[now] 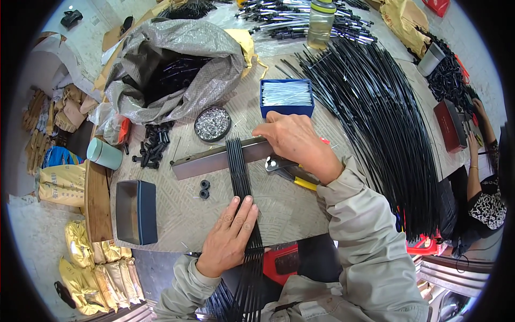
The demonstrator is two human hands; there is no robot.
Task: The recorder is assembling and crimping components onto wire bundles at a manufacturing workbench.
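Observation:
A bundle of thin black rods (238, 174) runs from a metal bar (209, 162) down over the table's near edge. My left hand (230, 233) lies on the rods, fingers stretched out and flat. The rods' far ends rest across the bar. My right hand (298, 140) is over the bar's right end, fingers curled and thumb near the index finger; anything between them is hidden. Just beyond it stands a blue box (287, 111) of thin white sticks. Pliers (284, 169) with a yellow-marked handle lie below my right wrist. Left of the rods sit two small black rings (204, 189).
A round dish of small metal pieces (213, 124) and black plastic parts (154, 145) lie left. Behind them is a grey sack (177, 43). A dark blue bin (136, 212) stands at the left edge. Long black rods (381, 134) cover the right side; another person's hand (473, 142) is beyond.

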